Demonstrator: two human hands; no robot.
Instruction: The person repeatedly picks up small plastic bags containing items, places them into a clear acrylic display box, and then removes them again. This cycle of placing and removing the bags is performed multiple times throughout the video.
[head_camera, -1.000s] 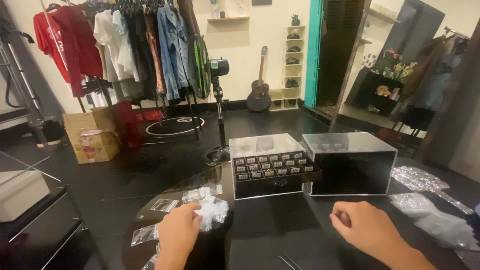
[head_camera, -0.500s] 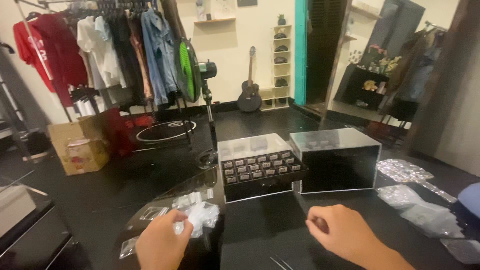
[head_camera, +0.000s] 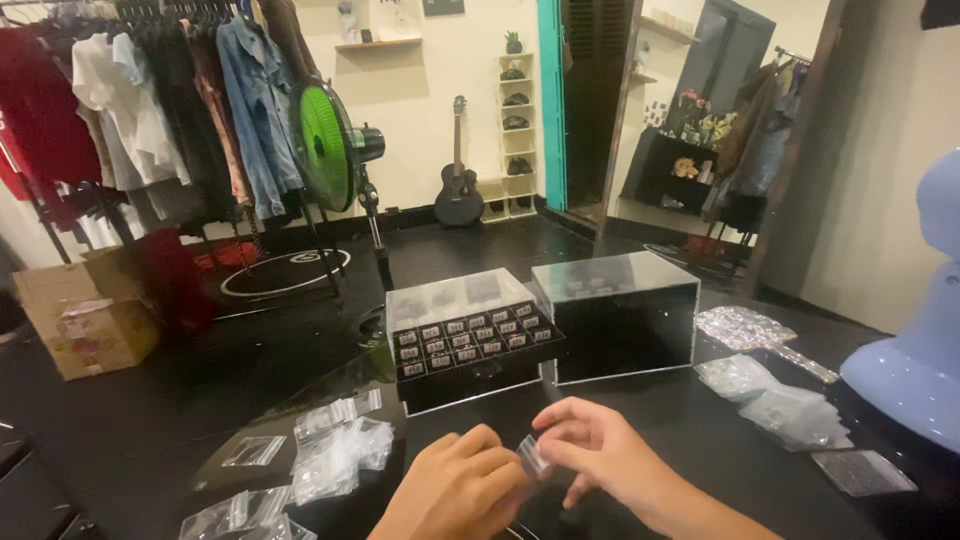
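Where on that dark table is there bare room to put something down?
Bare patches on the table: between the right hand and the clear box, and before the open drawer box. It is crowded at left with small clear bags, and at right with more bags.

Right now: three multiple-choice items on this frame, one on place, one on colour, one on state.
1. Where does the pile of small clear bags lie?
A. on top of the drawer box
B. on the table, on the left hand's side
C. inside the clear case

2. What colour is the fan's blade guard?
A. green
B. white
C. red

3. How does the drawer of the black box stand?
A. shut
C. taken out
B. pulled open

Answers: 1 B, the pile of small clear bags lies on the dark table, left of the left hand. 2 A, the fan shows green. 3 B, the drawer juts from the black box, its rows showing.
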